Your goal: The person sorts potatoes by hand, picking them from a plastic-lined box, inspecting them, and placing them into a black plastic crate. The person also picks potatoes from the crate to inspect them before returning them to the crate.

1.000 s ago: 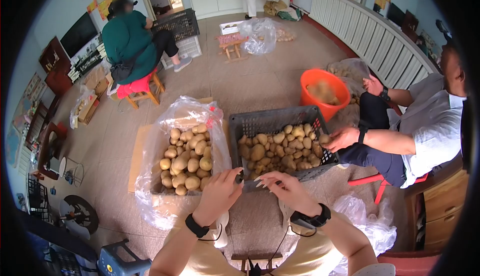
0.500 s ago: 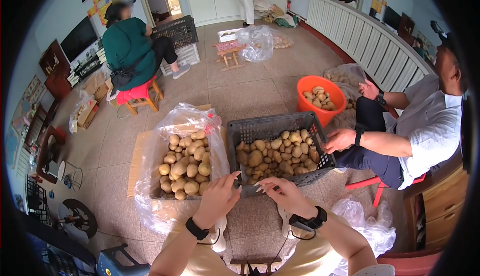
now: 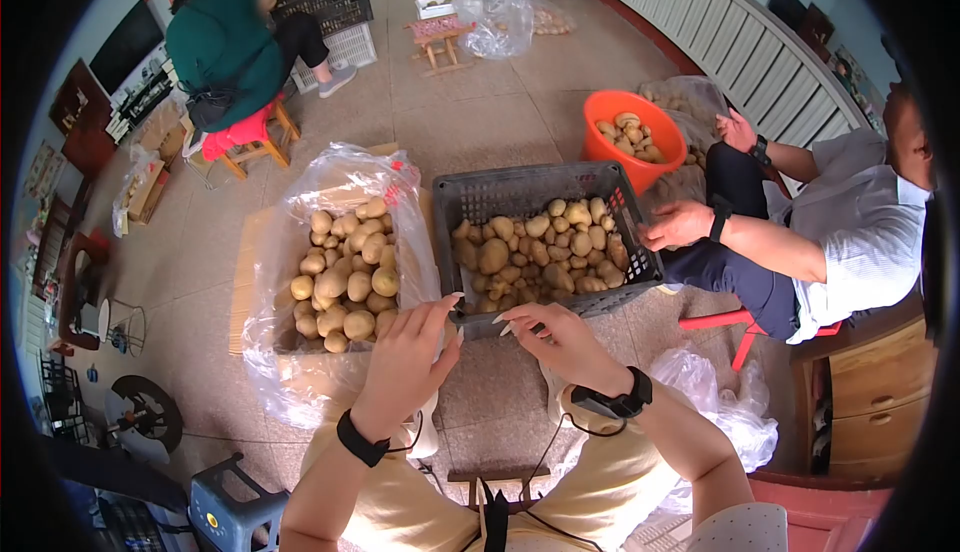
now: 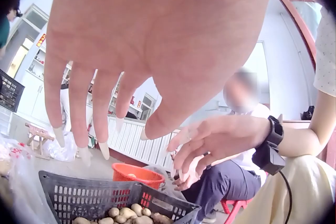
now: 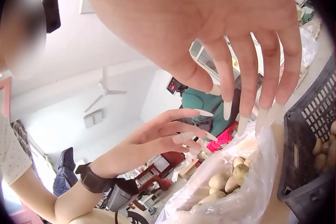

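My left hand (image 3: 408, 360) hovers at the near left corner of a black plastic crate (image 3: 545, 174), its fingers extended and nothing in its grasp. Beside it, my right hand (image 3: 562, 344) hangs palm down by the crate's near edge, fingers loosely bent and empty. Potatoes (image 3: 556, 277) of mixed sizes fill the crate's bottom. Left of the crate stands a cardboard box lined with clear plastic (image 3: 262, 337), holding larger potatoes (image 3: 342, 277). In the left wrist view, straight fingers (image 4: 79, 103) spread above the crate. Long pale nails show on my right fingers (image 5: 249, 77).
A seated person's hand (image 3: 678, 224) is at the crate's right rim. An orange bucket (image 3: 600, 117) with potatoes stands behind it. Clear plastic bags (image 3: 715, 382) lie at my right, a blue stool (image 3: 225, 492) at my left. Another person (image 3: 225, 57) sits farther back.
The view has tilted down, so the crate and box appear higher. The seated person's hand held a potato a second ago and now shows none. Both my hands stay empty by the crate.
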`<state>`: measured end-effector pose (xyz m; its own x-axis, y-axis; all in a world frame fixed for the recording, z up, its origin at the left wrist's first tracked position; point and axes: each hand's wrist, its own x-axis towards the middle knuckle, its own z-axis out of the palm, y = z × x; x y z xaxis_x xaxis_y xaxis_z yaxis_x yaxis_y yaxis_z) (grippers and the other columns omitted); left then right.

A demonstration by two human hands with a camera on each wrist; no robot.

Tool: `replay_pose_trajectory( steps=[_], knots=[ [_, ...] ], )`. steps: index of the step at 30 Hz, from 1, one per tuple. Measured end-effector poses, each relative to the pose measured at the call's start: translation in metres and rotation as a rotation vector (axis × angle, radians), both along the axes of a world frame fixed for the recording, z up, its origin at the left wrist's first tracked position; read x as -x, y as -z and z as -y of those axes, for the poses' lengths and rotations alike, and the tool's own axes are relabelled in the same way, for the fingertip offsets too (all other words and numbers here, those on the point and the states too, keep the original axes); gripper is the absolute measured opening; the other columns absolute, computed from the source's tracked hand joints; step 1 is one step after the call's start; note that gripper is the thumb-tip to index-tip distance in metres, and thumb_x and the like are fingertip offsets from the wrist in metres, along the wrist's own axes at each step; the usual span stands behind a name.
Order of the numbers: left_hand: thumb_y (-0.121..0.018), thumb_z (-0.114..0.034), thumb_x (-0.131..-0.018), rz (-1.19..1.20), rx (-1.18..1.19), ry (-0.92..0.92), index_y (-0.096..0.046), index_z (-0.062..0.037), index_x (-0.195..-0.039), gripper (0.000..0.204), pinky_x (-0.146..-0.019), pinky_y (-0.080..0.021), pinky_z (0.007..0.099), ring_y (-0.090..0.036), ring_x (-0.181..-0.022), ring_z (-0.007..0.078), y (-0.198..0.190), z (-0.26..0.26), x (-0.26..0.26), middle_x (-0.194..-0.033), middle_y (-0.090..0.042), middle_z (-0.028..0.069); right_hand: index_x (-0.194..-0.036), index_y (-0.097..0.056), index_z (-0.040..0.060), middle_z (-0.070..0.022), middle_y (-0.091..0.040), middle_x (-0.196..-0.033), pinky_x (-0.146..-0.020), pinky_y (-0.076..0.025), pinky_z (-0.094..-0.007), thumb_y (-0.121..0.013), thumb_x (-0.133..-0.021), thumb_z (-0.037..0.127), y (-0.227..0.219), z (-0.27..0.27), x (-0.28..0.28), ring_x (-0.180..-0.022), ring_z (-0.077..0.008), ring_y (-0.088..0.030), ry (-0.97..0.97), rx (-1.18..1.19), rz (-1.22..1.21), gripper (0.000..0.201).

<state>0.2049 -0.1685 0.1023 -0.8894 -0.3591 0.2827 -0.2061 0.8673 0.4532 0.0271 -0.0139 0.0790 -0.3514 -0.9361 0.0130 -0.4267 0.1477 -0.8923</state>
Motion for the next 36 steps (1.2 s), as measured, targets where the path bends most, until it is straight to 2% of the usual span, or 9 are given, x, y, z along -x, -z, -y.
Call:
replay_pose_trajectory(
  steps=[4,10,20,23,25,27,29,33,36],
  knots=[
    [-0.06,-0.013,-0.085,0.048,-0.053,0.036,-0.049,-0.0042,-0.127,0.044,-0.083,-0.045,0.0411,-0.056,-0.096,0.0331,-0.008,-0.008,0.003,-0.107,-0.059,0.014,-0.11,-0.062,0.0056,-0.0096,-0.065,-0.092,-0.078,-0.049,-0.036,-0.059,-0.086,0.011,-0.004,-0.003,-0.006,-0.089,-0.027,-0.059,-0.027,0.046,-0.109,0.025],
    [-0.061,-0.013,-0.085,0.06,-0.029,0.07,-0.05,-0.0043,-0.125,0.043,-0.085,-0.044,0.0413,-0.054,-0.098,0.0326,-0.013,-0.014,0.012,-0.11,-0.059,0.014,-0.109,-0.061,0.0057,-0.0115,-0.065,-0.092,-0.082,-0.046,-0.0397,-0.06,-0.084,0.011,-0.014,-0.005,-0.006,-0.092,-0.0302,-0.057,-0.065,-0.018,-0.193,0.026],
    [-0.064,-0.013,-0.08,0.075,-0.032,0.086,-0.052,-0.003,-0.122,0.044,-0.088,-0.044,0.0437,-0.055,-0.1,0.033,-0.03,-0.021,0.012,-0.112,-0.059,0.0136,-0.111,-0.061,0.0055,-0.0152,-0.059,-0.087,-0.079,-0.045,-0.0406,-0.059,-0.086,0.011,-0.015,-0.007,-0.002,-0.088,-0.0322,-0.057,-0.096,-0.082,-0.23,0.026],
    [-0.065,-0.013,-0.079,0.077,-0.036,0.091,-0.053,-0.0039,-0.123,0.046,-0.089,-0.044,0.045,-0.056,-0.1,0.0322,-0.036,-0.021,0.012,-0.115,-0.059,0.0129,-0.116,-0.06,0.0054,-0.0147,-0.062,-0.096,-0.078,-0.046,-0.0384,-0.059,-0.088,0.013,-0.007,-0.001,0.012,-0.09,-0.0297,-0.058,-0.13,-0.087,-0.222,0.029],
    [-0.065,-0.013,-0.078,0.083,-0.052,0.074,-0.053,-0.0044,-0.123,0.047,-0.089,-0.044,0.0456,-0.056,-0.101,0.0316,-0.035,-0.022,0.013,-0.116,-0.058,0.0123,-0.113,-0.061,0.0076,-0.0145,-0.064,-0.105,-0.081,-0.048,-0.0375,-0.059,-0.088,0.016,0.02,0.006,0.039,-0.097,-0.0264,-0.06,-0.094,-0.183,0.012,0.027],
    [-0.066,-0.013,-0.078,0.074,-0.017,0.103,-0.054,-0.0057,-0.123,0.047,-0.09,-0.044,0.0463,-0.056,-0.103,0.0297,-0.033,-0.022,0.016,-0.119,-0.057,0.0108,-0.112,-0.061,0.006,-0.0145,-0.066,-0.102,-0.079,-0.049,-0.0345,-0.058,-0.088,0.017,0.088,0.013,0.087,-0.095,-0.0226,-0.062,-0.042,-0.053,0.208,0.027],
    [-0.066,-0.014,-0.079,0.075,-0.036,0.103,-0.054,-0.0061,-0.123,0.047,-0.09,-0.044,0.0466,-0.056,-0.104,0.0289,-0.031,-0.022,0.017,-0.12,-0.057,0.0103,-0.107,-0.061,0.0038,-0.0136,-0.067,-0.097,-0.077,-0.05,-0.0339,-0.061,-0.087,0.02,0.143,0.029,0.146,-0.093,-0.0219,-0.064,0.165,-0.273,0.327,0.026],
    [-0.066,-0.015,-0.079,0.165,-0.067,0.106,-0.053,-0.0071,-0.125,0.048,-0.092,-0.044,0.0468,-0.056,-0.106,0.027,-0.035,-0.021,0.016,-0.121,-0.056,0.0092,-0.118,-0.055,0.0,-0.0193,-0.067,-0.099,-0.08,-0.052,-0.0388,-0.066,-0.082,0.039,0.221,0.046,0.245,-0.092,-0.0303,-0.066,0.306,-0.575,-0.466,0.054],
    [-0.066,-0.015,-0.08,0.213,-0.066,0.112,-0.053,-0.0069,-0.124,0.047,-0.092,-0.044,0.0463,-0.056,-0.107,0.0266,-0.036,-0.019,0.014,-0.121,-0.057,0.009,-0.116,-0.051,0.0025,-0.0198,-0.064,-0.11,-0.091,-0.045,-0.0478,-0.063,-0.081,0.044,0.231,0.062,0.276,-0.103,-0.0376,-0.061,0.366,-0.837,-0.605,0.055]
  ],
)
